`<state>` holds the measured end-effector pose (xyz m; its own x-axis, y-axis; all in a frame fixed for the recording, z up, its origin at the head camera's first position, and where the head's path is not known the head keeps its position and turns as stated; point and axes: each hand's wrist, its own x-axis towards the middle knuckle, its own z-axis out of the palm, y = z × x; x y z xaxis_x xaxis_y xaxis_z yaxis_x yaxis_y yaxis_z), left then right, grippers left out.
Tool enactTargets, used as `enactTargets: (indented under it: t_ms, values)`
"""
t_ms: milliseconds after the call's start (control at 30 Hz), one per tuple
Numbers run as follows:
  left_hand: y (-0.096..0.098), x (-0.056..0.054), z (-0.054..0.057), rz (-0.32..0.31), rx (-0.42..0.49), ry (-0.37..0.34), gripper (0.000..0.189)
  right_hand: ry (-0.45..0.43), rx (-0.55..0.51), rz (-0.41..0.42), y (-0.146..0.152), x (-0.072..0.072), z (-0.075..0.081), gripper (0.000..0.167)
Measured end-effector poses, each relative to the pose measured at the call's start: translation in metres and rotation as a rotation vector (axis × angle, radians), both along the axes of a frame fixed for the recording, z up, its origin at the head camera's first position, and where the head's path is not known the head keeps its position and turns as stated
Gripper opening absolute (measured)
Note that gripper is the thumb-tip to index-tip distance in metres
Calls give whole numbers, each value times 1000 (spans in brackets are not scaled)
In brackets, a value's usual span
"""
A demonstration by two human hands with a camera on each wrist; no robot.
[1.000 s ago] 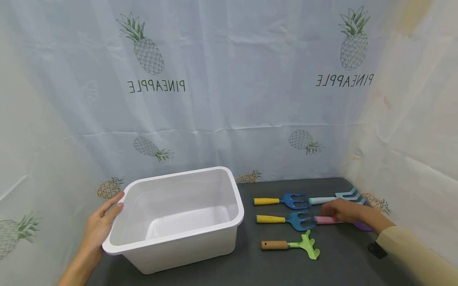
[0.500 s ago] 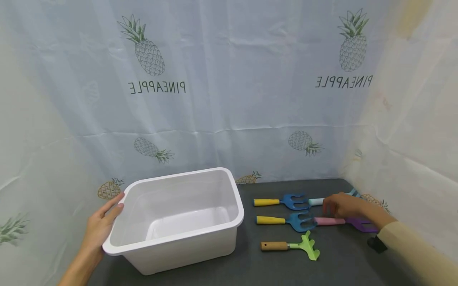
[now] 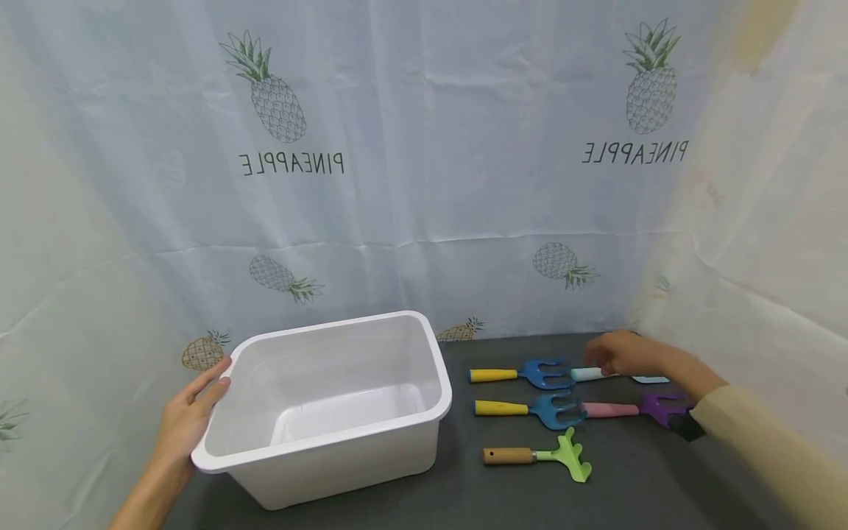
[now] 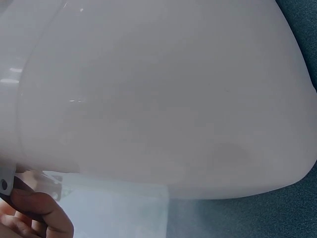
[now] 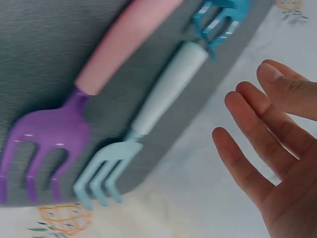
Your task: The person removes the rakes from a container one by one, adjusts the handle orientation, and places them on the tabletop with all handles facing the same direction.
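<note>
At the left, my left hand grips the rim of a white plastic basin; its curled fingers show at the rim in the left wrist view. Over at the right, my right hand hovers by a light-blue hand rake with a pale handle. The right wrist view shows that hand with fingers loosely extended, holding nothing, apart from the rake. A purple hand fork with a pink handle lies just in front of the rake. In the head view the hand partly covers the rake.
Two blue hand forks with yellow handles lie left of the rake and purple fork. A small green rake with a wooden handle lies nearest the front. A pineapple-print curtain bounds the dark table at the back and sides.
My right hand has moved from above the pink-handled fork toward the back, to the light-blue rake. The purple fork head now shows more. My left hand and the basin have not moved.
</note>
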<state>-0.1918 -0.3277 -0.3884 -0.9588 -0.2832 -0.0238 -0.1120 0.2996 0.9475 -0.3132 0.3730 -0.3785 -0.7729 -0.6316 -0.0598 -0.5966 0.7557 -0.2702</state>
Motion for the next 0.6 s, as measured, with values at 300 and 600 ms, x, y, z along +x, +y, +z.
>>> enactTargets:
  t_ms: [300,600]
  values:
    - [0,2,-1,3,-36,5,66,6,-9,16,-36,-9,36,27]
    - [0,1,-1,12,12,1,65,25,23,41,-88,-10,69,18]
